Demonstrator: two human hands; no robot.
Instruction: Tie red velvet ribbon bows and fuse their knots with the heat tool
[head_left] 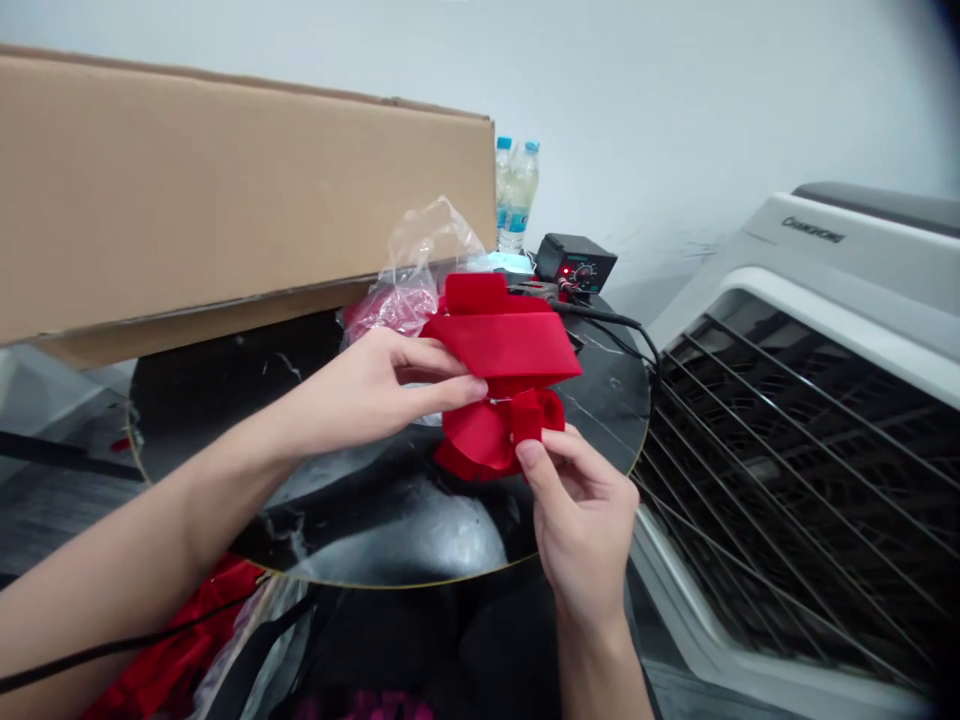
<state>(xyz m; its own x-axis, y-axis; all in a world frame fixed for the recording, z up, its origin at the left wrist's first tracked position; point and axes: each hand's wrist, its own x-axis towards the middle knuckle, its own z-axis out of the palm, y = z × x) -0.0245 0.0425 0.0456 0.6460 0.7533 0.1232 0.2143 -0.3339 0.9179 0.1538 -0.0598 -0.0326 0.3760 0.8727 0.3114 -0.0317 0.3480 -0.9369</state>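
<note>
A folded red ribbon bow (501, 352) is held above a round black marble table (375, 520). My left hand (375, 385) comes in from the left and pinches the bow's middle with fingers closed. My right hand (577, 510) rises from below and pinches a small red loop (536, 415) at the bow's lower right between thumb and fingers. Wide flat ribbon bands stick out at the top and right; rounded loops hang below.
A large cardboard box (225, 190) overhangs the table's back left. A clear plastic bag with pink-red material (409, 285), two water bottles (516, 195) and a small black control unit with a red light (576, 263) stand behind. A white air cooler with a grille (810, 430) is right.
</note>
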